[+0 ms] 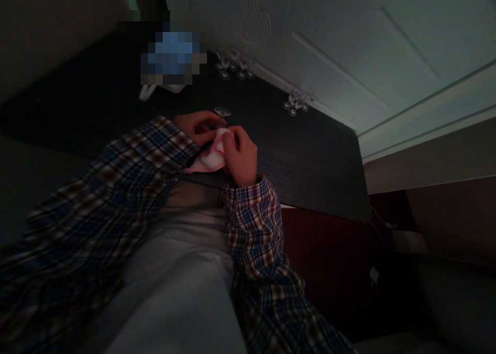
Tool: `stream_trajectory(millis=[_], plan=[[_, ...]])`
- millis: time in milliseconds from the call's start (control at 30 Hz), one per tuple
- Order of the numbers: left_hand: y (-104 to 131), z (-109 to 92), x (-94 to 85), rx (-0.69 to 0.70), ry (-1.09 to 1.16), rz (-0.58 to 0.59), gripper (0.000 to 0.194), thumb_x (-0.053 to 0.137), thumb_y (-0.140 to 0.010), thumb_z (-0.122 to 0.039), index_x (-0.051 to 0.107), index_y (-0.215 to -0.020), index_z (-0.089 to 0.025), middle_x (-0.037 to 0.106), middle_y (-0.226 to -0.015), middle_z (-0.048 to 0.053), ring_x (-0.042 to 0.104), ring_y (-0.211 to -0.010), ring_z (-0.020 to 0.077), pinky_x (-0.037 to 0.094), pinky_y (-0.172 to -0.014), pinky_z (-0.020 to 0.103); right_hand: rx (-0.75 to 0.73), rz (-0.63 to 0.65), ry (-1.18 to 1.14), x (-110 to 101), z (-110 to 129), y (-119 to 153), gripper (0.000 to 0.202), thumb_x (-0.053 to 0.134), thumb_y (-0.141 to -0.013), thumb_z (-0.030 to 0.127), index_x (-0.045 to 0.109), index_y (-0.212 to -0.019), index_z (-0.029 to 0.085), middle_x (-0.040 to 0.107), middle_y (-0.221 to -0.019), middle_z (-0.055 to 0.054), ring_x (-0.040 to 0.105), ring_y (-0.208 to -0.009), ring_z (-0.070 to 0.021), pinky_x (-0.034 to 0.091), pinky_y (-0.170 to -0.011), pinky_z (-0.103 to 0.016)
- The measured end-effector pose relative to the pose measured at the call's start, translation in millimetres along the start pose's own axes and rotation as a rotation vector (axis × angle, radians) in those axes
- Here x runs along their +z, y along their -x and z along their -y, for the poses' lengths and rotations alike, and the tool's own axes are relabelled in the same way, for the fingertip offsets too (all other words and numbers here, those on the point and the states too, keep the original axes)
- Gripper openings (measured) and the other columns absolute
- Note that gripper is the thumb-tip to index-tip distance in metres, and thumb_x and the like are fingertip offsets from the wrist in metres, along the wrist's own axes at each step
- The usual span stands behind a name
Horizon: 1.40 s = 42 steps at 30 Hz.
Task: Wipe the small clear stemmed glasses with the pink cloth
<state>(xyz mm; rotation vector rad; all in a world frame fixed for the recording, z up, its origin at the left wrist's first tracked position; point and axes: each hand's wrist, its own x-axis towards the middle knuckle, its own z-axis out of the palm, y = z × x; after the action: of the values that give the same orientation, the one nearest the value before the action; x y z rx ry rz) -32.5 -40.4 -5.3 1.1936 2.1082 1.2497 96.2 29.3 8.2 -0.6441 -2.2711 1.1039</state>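
Note:
My left hand (197, 127) is closed round a small stemmed glass (222, 111), whose clear round foot points away from me past the fingertips. The bowl of the glass is hidden by the fingers and a cloth. A white cloth with pink edging (211, 160) is bunched in my right hand (243, 155), pressed against the glass between thumb and fingers. Part of the cloth hangs down below my left hand. Both hands meet over the near edge of the dark table (310, 157).
Several small stemmed glasses (232, 64) stand at the table's back edge, and another cluster of glasses (298, 102) is farther right. A blurred blue and white object (172, 57) sits at the back left. Behind the table rises a pale panel (329, 39). The light is dim.

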Motion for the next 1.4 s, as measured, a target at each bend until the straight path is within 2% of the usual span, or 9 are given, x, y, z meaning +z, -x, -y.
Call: stream_trajectory(millis=[233,633,833,1100,1400], plan=[[0.2,-1.8,-0.7,0.012,-0.023,0.005,0.043,0.050,-0.066,-0.037,0.054,-0.105,-0.019,0.063,-0.085,0.003,0.057,-0.072,0.0143,0.042,-0.056,0.018,-0.021,-0.020,-0.010,1.8,-2.4,-0.4,0.025,0.034,-0.083,0.038,0.050,-0.086,0.020,0.053,-0.075,0.001,0.052,-0.074,-0.0103,0.038,-0.074,-0.024],[-1.8,5.5,0.4,0.072,-0.042,-0.015,0.042,0.050,-0.066,-0.036,0.055,-0.104,-0.020,0.061,-0.099,0.005,0.056,-0.067,0.0138,0.044,-0.057,0.023,-0.030,-0.040,0.014,1.8,-0.9,-0.4,0.022,0.033,-0.083,0.036,0.049,-0.084,0.021,0.052,-0.073,0.002,0.050,-0.068,-0.0093,0.038,-0.067,-0.022],[-1.8,4.2,-0.4,0.078,-0.025,-0.004,0.039,0.050,-0.067,-0.038,0.057,-0.101,-0.022,0.062,-0.098,0.004,0.057,-0.068,0.0143,0.045,-0.059,0.024,-0.029,-0.042,0.016,1.7,-0.6,-0.3,0.021,0.033,-0.083,0.035,0.050,-0.084,0.021,0.052,-0.072,0.002,0.050,-0.067,-0.0091,0.037,-0.066,-0.022],[-1.5,4.1,0.8,0.079,-0.024,-0.016,0.042,0.050,-0.067,-0.037,0.056,-0.104,-0.018,0.062,-0.098,0.006,0.056,-0.066,0.0132,0.045,-0.058,0.023,-0.019,-0.042,0.007,1.1,-0.2,-0.4,0.021,0.034,-0.083,0.034,0.050,-0.084,0.021,0.052,-0.073,0.002,0.050,-0.069,-0.0093,0.037,-0.068,-0.022],[-1.1,1.7,0.0,0.078,-0.035,-0.010,0.041,0.050,-0.066,-0.038,0.056,-0.102,-0.018,0.062,-0.097,0.005,0.057,-0.067,0.0128,0.045,-0.057,0.022,-0.010,-0.029,0.005,1.5,0.0,-0.1,0.021,0.034,-0.083,0.035,0.050,-0.085,0.021,0.053,-0.074,0.001,0.051,-0.069,-0.0095,0.037,-0.068,-0.023]])
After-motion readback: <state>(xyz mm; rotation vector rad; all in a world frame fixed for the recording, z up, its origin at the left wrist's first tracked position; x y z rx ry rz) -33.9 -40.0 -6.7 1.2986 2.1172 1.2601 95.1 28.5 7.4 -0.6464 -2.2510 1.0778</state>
